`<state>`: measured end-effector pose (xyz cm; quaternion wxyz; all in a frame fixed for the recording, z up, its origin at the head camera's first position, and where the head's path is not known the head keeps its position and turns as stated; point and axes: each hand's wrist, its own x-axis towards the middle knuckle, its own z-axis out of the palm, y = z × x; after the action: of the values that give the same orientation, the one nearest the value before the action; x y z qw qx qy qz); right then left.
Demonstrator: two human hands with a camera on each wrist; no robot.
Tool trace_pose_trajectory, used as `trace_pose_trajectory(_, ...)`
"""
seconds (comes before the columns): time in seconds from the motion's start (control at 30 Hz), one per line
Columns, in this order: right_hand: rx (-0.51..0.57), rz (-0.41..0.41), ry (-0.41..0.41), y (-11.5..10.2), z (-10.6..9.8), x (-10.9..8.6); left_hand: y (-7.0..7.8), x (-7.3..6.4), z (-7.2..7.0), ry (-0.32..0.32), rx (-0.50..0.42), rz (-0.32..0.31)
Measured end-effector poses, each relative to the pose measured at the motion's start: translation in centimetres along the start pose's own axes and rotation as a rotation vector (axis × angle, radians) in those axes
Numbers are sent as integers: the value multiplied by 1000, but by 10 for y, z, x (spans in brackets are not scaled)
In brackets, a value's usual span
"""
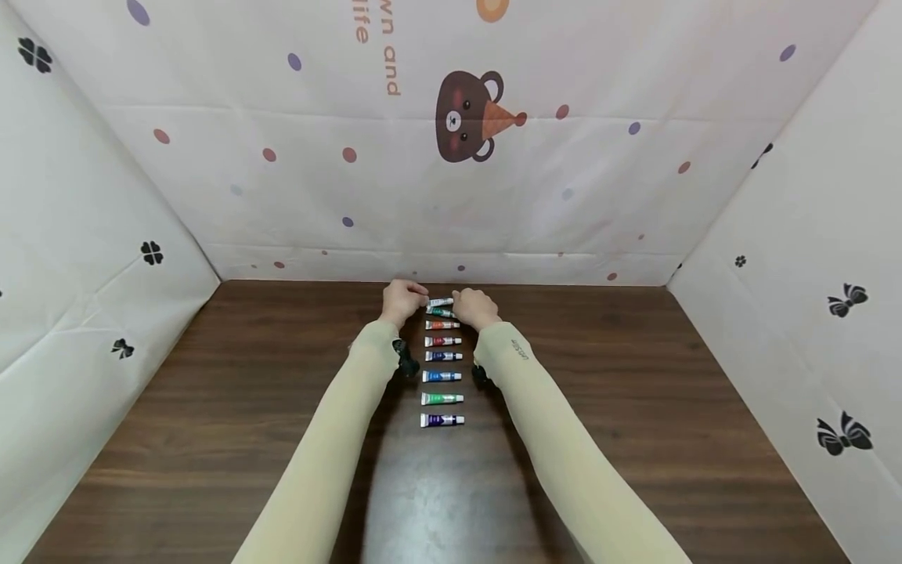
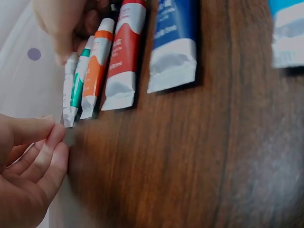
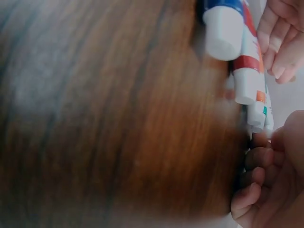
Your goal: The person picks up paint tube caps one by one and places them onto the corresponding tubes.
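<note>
Several small paint tubes lie crosswise in a column on the wooden table. At the far end is a white paint tube point(image 1: 440, 301), close to a dark green tube point(image 1: 440, 312) that lies slightly slanted. My right hand point(image 1: 477, 308) pinches the white tube's cap end between thumb and forefinger, its other fingers curled. Off the crimped end of that tube is my left hand point(image 2: 33, 166), thumb and forefinger tips together and the other fingers loosely bent. Nearer lie an orange tube point(image 1: 442, 325), a red tube point(image 1: 443, 341) and a dark blue tube point(image 1: 443, 356).
Closer to me follow a light blue tube point(image 1: 441, 376), a bright green tube point(image 1: 442, 399) and a purple tube point(image 1: 442, 421). A printed white sheet point(image 1: 395, 196) rises behind the table's far edge, and white walls point(image 1: 84, 313) stand on both sides.
</note>
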<state>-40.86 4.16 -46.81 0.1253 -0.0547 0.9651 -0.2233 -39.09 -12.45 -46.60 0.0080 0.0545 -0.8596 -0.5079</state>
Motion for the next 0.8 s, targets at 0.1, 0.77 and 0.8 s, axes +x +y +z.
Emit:
trace_pose_trajectory(0.1,-12,15,14,0,0,0,3,0,1,-6,49,-6)
trace_pose_trajectory(0.77,24,34,83,3,0,-3,6,-1,-7,-71,82,7)
trace_pose_trajectory(0.8,48,23,93,6,-5,-3,6,2,-13,-69,98,31)
